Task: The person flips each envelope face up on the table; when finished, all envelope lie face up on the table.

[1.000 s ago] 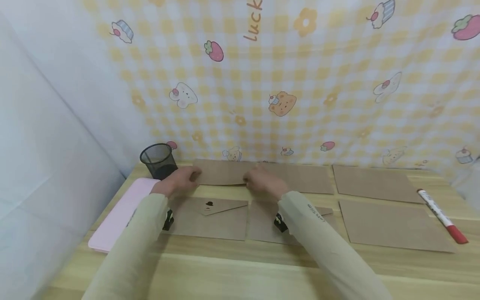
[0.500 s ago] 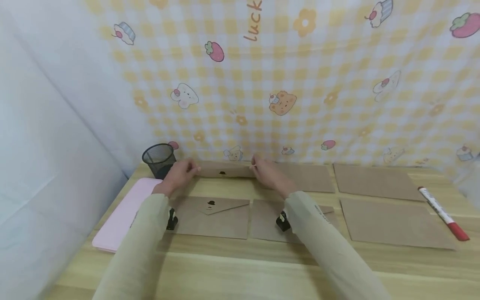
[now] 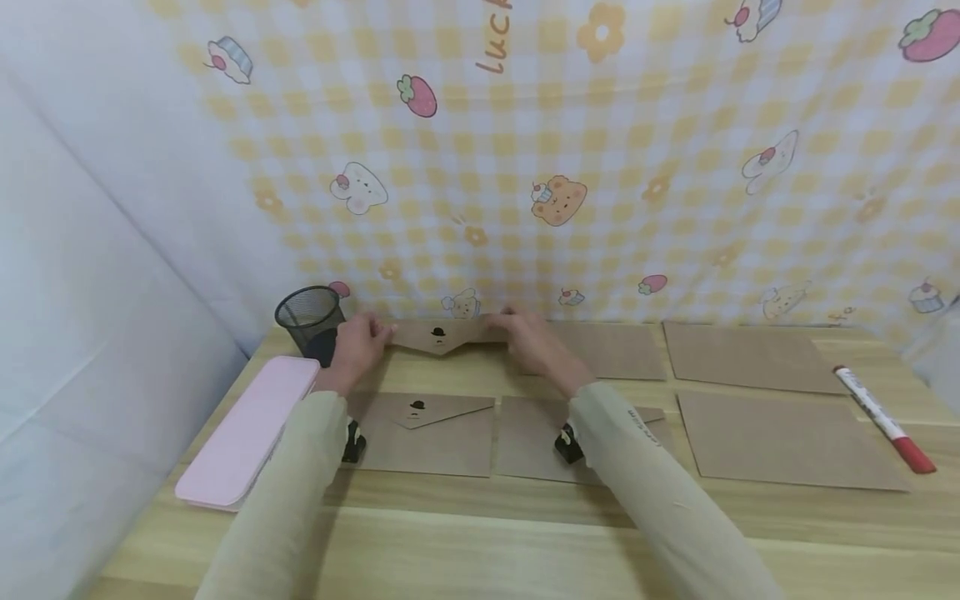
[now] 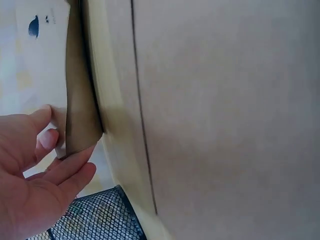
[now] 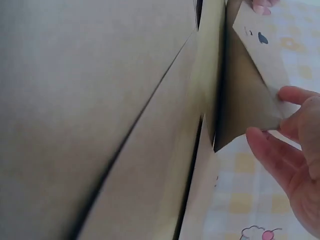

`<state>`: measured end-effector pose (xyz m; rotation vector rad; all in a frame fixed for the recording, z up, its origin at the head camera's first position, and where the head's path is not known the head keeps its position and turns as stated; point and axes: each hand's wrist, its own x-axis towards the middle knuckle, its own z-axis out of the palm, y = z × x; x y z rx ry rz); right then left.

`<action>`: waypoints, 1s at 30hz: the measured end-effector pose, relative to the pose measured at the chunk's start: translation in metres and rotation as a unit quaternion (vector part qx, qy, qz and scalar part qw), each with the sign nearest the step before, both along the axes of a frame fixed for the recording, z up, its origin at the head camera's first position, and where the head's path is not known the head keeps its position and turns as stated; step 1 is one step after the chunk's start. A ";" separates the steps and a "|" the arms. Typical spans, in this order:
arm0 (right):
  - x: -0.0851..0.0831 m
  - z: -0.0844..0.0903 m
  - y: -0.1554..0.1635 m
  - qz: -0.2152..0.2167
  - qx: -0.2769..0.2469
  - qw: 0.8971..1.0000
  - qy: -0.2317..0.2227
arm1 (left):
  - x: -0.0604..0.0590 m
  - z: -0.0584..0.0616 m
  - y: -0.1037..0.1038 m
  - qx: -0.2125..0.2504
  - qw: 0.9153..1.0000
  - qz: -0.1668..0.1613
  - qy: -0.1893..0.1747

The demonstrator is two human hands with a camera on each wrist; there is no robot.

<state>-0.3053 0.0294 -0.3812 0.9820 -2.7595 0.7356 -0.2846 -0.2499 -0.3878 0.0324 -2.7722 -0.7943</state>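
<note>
A person's left hand pinches the left end of a brown kraft envelope at the far edge of a wooden table, thumb and fingers closed on the paper's corner. The right hand pinches the opposite end in the same way, its fingertips set against the envelope's edge. Held between the two hands, the envelope is lifted off the table and stands on its long edge close to the backdrop, its pointed flap hanging down and showing a small black hat mark. Both arms wear pale olive sleeves.

Just left of the left hand stands a black mesh pen cup, and nearer the person on that side lies a pink pencil case. Below the hands, a second envelope lies flat with its flap closed and the same hat mark, and a third envelope lies just beside it, partly covered by the right forearm. To the right, three more plain brown envelopes lie flat in two rows. A red-capped white marker rests near the table's right edge. Behind everything hangs a yellow checked cloth printed with bears, strawberries and cupcakes.
</note>
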 end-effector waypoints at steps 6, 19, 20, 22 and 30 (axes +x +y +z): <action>-0.002 -0.002 0.002 0.004 -0.075 0.997 -0.021 | 0.002 -0.004 -0.001 0.026 1.000 0.008 0.016; -0.004 -0.006 -0.006 -0.021 -0.077 0.997 0.007 | 0.002 -0.005 -0.001 0.082 0.996 0.027 0.029; -0.004 -0.005 -0.005 -0.020 -0.092 0.995 0.015 | 0.001 -0.004 0.000 0.084 0.995 0.029 0.039; -0.005 -0.003 -0.004 -0.013 -0.123 0.991 0.045 | -0.001 0.001 0.004 0.092 0.993 0.039 0.060; -0.006 0.004 0.003 -0.012 -0.180 0.976 0.123 | -0.004 0.028 0.014 0.092 0.985 0.034 0.144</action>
